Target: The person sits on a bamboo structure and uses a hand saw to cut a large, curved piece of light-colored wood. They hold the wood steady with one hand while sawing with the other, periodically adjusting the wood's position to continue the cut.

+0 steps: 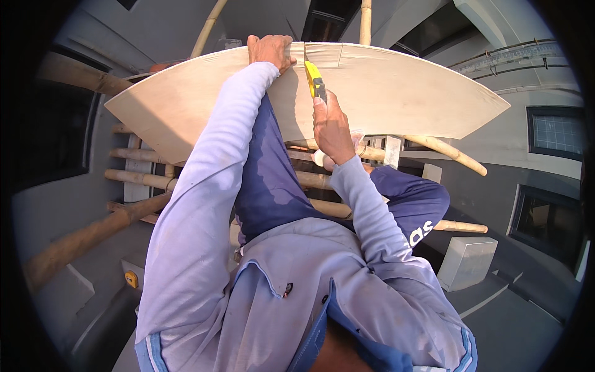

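A wide, pale board [403, 93] lies across in front of me, over my outstretched leg. The fingers of my left hand [271, 53] curl over its far edge, gripping it left of the middle. In my right hand [334, 127] is a yellow-and-black utility knife [314, 79], held by its handle and pointing away from me. Its thin blade meets the board near the far edge, just right of my left hand. Faint lines and creases mark the surface there. The fingertips beyond the edge are hidden.
Bamboo poles [145, 180] form a scaffold beneath and around me, with more bamboo [446, 154] jutting out right. A grey block [468, 263] stands at lower right. On the lower left sits a small yellow tape measure [131, 279]. Grey walls with dark windows [555, 133] surround the scaffold.
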A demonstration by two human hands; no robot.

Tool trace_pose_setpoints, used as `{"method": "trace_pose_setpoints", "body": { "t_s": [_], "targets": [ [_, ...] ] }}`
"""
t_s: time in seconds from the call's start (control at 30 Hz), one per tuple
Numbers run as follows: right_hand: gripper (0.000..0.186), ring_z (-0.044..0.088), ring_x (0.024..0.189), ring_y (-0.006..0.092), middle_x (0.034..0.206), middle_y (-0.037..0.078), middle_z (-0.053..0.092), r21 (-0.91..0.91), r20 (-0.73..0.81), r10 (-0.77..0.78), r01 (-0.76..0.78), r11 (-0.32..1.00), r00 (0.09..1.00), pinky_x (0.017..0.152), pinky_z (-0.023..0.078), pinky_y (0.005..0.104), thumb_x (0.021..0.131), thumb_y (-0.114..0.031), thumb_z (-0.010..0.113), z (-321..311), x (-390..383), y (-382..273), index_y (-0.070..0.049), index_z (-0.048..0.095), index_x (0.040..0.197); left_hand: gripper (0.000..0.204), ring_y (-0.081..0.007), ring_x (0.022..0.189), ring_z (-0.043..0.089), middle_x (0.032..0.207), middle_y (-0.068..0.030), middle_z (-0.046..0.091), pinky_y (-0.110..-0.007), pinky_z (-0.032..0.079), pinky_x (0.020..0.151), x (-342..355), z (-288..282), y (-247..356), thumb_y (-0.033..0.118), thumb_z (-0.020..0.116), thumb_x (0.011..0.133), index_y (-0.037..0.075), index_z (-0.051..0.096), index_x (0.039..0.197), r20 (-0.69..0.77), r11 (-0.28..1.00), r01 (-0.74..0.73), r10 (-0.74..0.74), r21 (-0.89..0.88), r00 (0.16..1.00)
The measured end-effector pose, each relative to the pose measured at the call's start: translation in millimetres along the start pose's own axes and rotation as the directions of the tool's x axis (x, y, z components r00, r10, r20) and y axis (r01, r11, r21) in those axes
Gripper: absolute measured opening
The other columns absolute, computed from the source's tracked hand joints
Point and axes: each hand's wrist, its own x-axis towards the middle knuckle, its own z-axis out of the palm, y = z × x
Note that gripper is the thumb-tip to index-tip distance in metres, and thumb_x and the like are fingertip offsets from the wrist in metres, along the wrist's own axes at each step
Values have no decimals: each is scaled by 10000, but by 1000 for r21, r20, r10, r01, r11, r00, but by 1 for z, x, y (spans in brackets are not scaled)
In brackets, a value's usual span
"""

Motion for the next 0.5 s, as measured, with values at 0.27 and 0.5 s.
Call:
{"method": "trace_pose_setpoints", "body": {
  "t_s": [0.27, 0.5],
  "targets": [
    [499, 624, 731, 328, 848, 242, 622, 67, 121, 126, -135, 989, 985, 695, 471, 434, 1067, -297, 379, -16, -35, 7, 42, 404, 1433, 347, -186, 1044, 651, 1017, -12, 737, -409, 309, 894, -4, -4, 9, 388, 788, 831, 207, 721, 1120, -45, 1000, 4, -3, 16, 999],
    [478, 619, 789, 292, 921, 204, 616, -13, 128, 108, -108, 994, 986, 734, 475, 392, 1089, -301, 370, -54, -75, -30, 62, 432, 1394, 333, -188, 1044, 652, 1001, -13, 737, -410, 304, 889, -9, -6, 7, 392, 792, 823, 211, 725, 1095, -18, 1000, -9, 9, -7, 1000]
  ]
}}
